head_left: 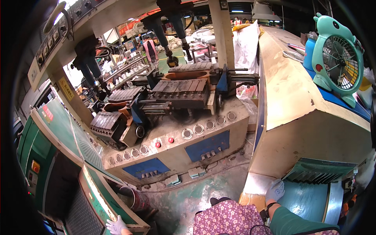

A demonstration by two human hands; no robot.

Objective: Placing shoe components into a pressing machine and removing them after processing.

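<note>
My left hand (116, 226), in a pale glove, rests with fingers apart on the edge of the green machine (92, 192) at lower left. On the right, my gloved right hand (275, 190) lies flat at the border of a white sheet (261, 183) and a blue belt (305, 197). Nothing shows in either hand. The belt runs under a flap of dark strips (319, 172) in a cream housing (309, 137). A floral apron (229, 217) covers my lap between the two hands.
Ahead stands a press machine (182, 131) with clamp blocks (182, 92), round gauges and two red buttons (171, 140). A mint fan (338, 58) and a blue bottle (309, 53) stand on the housing. A bucket (139, 200) sits on the floor; a person (150, 51) is farther back.
</note>
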